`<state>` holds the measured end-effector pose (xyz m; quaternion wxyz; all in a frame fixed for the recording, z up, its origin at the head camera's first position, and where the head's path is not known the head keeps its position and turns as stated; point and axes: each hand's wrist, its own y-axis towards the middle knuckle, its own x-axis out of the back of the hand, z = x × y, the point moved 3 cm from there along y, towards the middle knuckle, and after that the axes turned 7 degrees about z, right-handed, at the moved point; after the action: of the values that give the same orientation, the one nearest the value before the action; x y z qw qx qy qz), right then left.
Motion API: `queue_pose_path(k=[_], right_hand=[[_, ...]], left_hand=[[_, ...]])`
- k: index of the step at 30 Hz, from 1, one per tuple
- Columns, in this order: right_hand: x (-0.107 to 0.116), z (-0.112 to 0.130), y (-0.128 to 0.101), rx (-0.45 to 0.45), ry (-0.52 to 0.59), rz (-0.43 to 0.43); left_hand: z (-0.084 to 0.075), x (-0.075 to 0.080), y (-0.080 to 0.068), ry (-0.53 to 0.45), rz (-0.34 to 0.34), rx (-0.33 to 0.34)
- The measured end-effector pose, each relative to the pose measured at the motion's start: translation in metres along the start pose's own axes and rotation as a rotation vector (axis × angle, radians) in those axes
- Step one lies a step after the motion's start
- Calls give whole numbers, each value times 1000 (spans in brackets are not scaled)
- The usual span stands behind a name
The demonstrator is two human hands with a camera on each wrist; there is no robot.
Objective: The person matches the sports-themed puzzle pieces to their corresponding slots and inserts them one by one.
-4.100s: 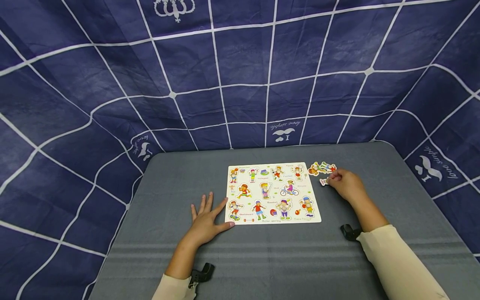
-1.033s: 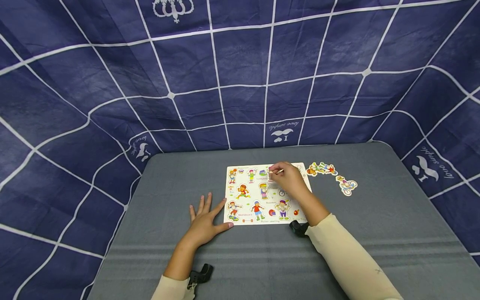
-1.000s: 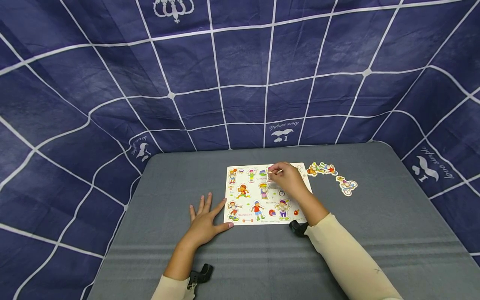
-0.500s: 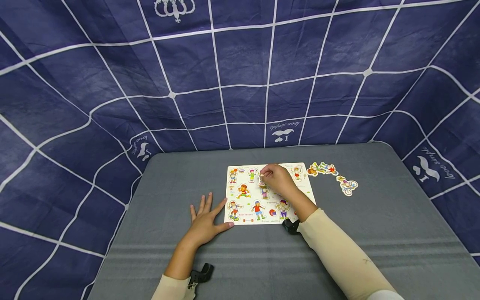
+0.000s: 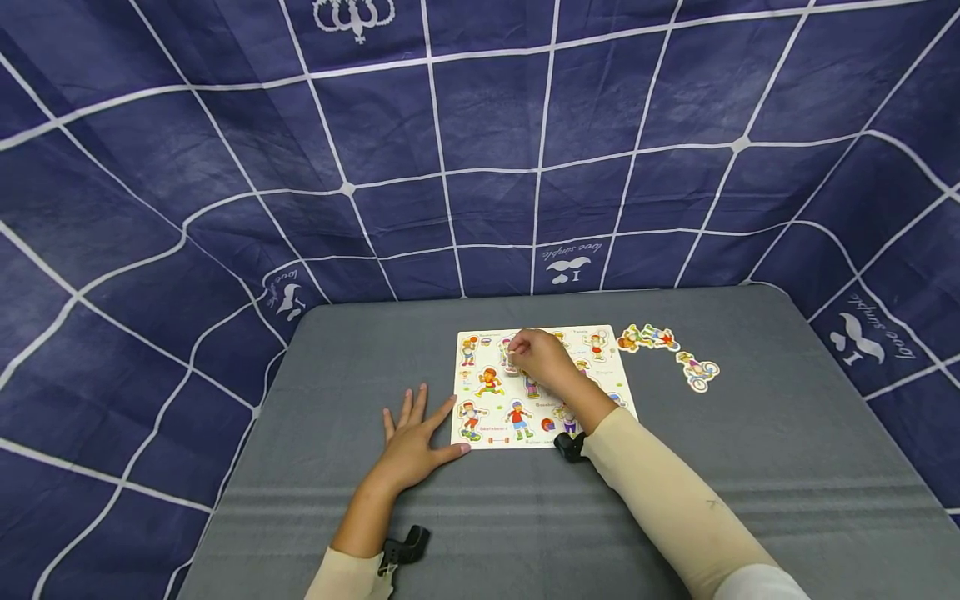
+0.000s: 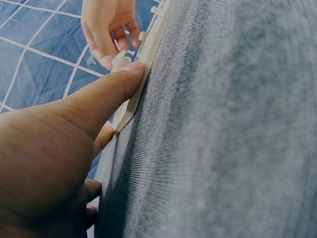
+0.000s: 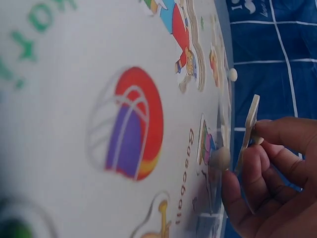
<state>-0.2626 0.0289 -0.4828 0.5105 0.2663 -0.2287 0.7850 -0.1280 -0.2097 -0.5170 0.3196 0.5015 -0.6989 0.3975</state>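
Observation:
A white wooden puzzle board [image 5: 491, 437] with cartoon sports figures lies on the grey table. My right hand [image 5: 517, 348] hovers over the board's upper left part. In the right wrist view its fingers [image 7: 277, 134] pinch the peg of a thin wooden piece [image 7: 247, 131], which is tilted up off the board [image 7: 74, 59]. My left hand [image 5: 411, 437] lies flat on the table, its thumb [image 6: 114, 87] pressed against the board's near left corner [image 6: 130, 106]. Two loose figure pieces [image 5: 647, 337] and a cyclist piece [image 5: 697, 372] lie right of the board.
The grey table [image 5: 750, 467] is ringed by a dark blue cloth with white grid lines [image 5: 480, 167]. A round peg [image 7: 220, 158] stands up from a seated figure beside my right fingers. Black wrist-camera mounts [image 5: 405, 546] sit at both cuffs.
My right hand has gone from the loose pieces at the right to the board and slid left along its top row, pinching a piece. The cyclist piece now lies off the board. The left hand stayed.

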Motion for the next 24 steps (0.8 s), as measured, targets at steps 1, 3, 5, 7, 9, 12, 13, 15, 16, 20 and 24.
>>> queue_pose_path(k=[1, 3, 5, 7, 9, 12, 13, 15, 16, 20, 24], right_hand=[[0, 1, 1, 0, 0, 3], [-1, 1, 5, -3, -1, 3], [-2, 1, 8, -11, -8, 3], [-2, 1, 11, -20, -15, 3], [-3, 0, 14, -26, -27, 3], [-3, 0, 17, -36, -48, 8], [-3, 0, 19, -38, -57, 9], [-3, 0, 21, -48, -72, 13], [-4, 0, 23, -55, -80, 16], [-5, -2, 27, -69, -108, 26], [-6, -2, 29, -65, -123, 30]], left_hand=[[0, 0, 0, 1, 0, -1], [0, 0, 0, 1, 1, -1], [0, 1, 0, 0, 3, 0], [0, 1, 0, 0, 4, 1], [0, 1, 0, -1, 5, 3], [1, 0, 0, 0, 2, 1], [1, 0, 0, -1, 2, 3], [1, 0, 0, -2, 0, 1], [1, 0, 0, -3, 0, 2], [1, 0, 0, -3, 1, 3], [0, 0, 0, -3, 0, 4]])
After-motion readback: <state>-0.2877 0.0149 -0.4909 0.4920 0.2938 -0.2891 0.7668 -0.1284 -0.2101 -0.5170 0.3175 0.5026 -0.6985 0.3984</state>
